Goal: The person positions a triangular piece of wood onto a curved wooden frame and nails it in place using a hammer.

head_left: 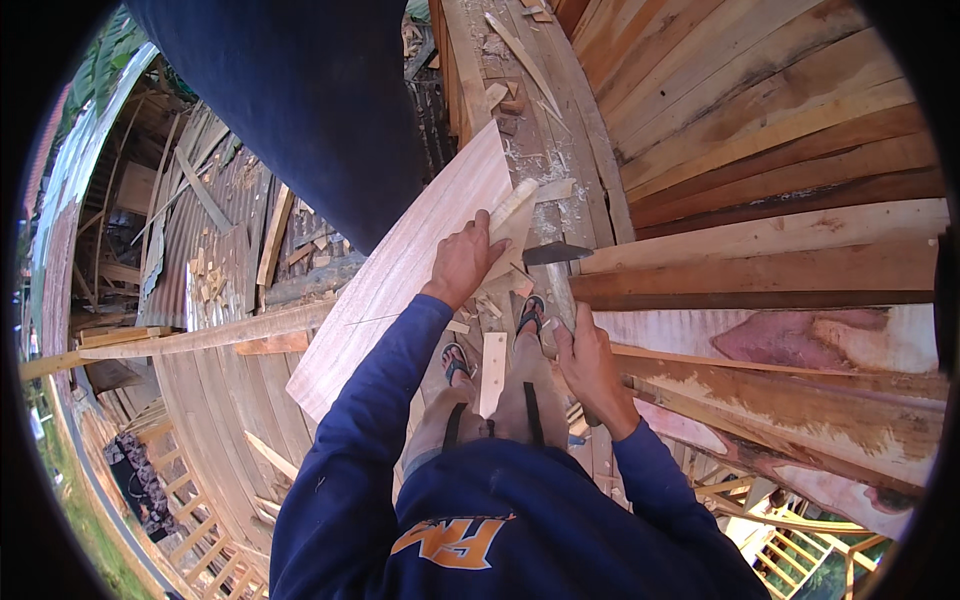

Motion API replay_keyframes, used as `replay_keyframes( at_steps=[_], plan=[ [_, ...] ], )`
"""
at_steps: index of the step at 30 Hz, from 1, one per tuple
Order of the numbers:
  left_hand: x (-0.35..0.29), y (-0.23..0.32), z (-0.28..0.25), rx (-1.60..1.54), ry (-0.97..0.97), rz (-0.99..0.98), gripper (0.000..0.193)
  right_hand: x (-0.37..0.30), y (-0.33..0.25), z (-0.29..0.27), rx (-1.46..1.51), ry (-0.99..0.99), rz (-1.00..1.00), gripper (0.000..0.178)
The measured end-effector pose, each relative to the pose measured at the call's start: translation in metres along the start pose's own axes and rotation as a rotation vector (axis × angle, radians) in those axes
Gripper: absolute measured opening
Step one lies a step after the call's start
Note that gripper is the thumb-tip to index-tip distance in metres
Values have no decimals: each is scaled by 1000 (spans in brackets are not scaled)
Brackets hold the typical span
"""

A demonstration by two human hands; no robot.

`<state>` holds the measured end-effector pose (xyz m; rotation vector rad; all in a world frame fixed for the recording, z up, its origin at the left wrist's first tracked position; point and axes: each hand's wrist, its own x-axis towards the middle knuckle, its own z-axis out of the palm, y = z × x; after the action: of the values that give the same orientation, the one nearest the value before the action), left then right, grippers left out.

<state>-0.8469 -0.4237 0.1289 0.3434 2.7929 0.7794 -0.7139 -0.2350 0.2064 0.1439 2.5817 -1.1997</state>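
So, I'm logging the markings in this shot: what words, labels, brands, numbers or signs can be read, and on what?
Navy sweatshirt: slanted orange lettering with pale edges on the front; I won't copy its wording.
Small marks beside that lettering: too small to read.
Bladed tool, wood piece and large pale board: no lettering that I can make out.

plank floor (pixel 588 95), pale shavings (pixel 549 219), wood offcuts (pixel 496 95)

Navy top (pixel 590 540), long sleeves (pixel 372 395), orange chest print (pixel 455 543) edged white. Pale legwear (pixel 520 385), dark strips (pixel 533 412). Dark strapped sandals (pixel 453 352).
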Motion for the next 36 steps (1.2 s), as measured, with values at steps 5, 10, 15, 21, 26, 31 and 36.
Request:
replay_keyframes(
  at_steps=[5,10,15,21,26,31,36],
  plan=[
    [5,3,-2,-4,-6,-10,43,27,30,11,-113,-113,-58,28],
    [7,-2,-3,-19,11,-8,43,14,3,7,-51,-10,31,29],
    [8,5,-4,-29,-10,12,45,24,22,15,-119,-47,-15,27],
    [4,2,0,-51,2,10,46,24,26,17,-148,-80,6,26],
    [7,-5,3,-51,16,5,48,26,20,13,-107,-47,-4,27],
    [13,-20,2,-76,38,-15,50,13,5,4,-56,77,-16,27],
    [9,-21,1,-459,-41,-19,59,5,38,-1,223,134,103,27]
  ],
)
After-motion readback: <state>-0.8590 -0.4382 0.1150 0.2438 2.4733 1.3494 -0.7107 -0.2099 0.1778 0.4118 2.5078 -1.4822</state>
